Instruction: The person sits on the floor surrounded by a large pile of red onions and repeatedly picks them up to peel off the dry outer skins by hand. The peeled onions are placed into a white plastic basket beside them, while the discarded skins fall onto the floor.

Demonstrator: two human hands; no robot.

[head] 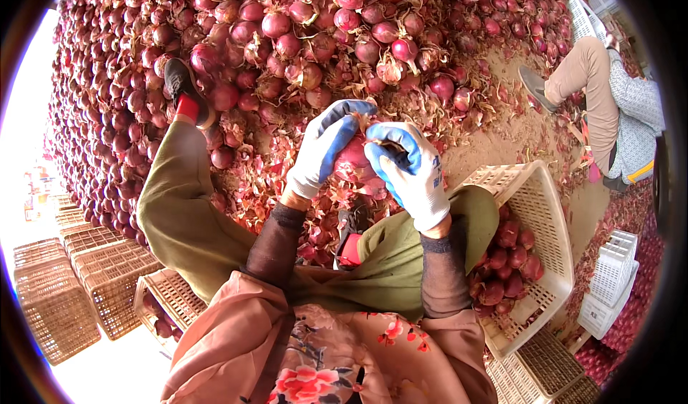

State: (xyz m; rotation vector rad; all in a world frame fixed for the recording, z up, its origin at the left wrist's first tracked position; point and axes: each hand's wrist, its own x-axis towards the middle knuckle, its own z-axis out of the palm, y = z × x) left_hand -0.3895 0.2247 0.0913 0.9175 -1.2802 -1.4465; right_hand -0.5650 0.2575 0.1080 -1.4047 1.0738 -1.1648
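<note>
My left hand (329,145), in a white glove with blue-coated palm and fingers, pinches a brown scrap of dry onion skin (364,119) at its fingertips. Close beside it, my right hand (407,163), gloved alike, has its fingers curled towards the thumb. A thin papery strip (388,144) shows between them; the rest of its grip is hidden. A large red onion (352,162) appears between and below the hands, blurred, and I cannot tell whether either hand touches it. Loose onion skins (279,170) cover the ground beneath.
A deep heap of red onions (290,33) rises ahead and left. By my right knee, a tilted plastic crate (548,232) holds onions (508,269). Another crate (174,296) stands at my left, near stacked crates (102,275). A person (591,92) sits at the far right, near white crates (613,280).
</note>
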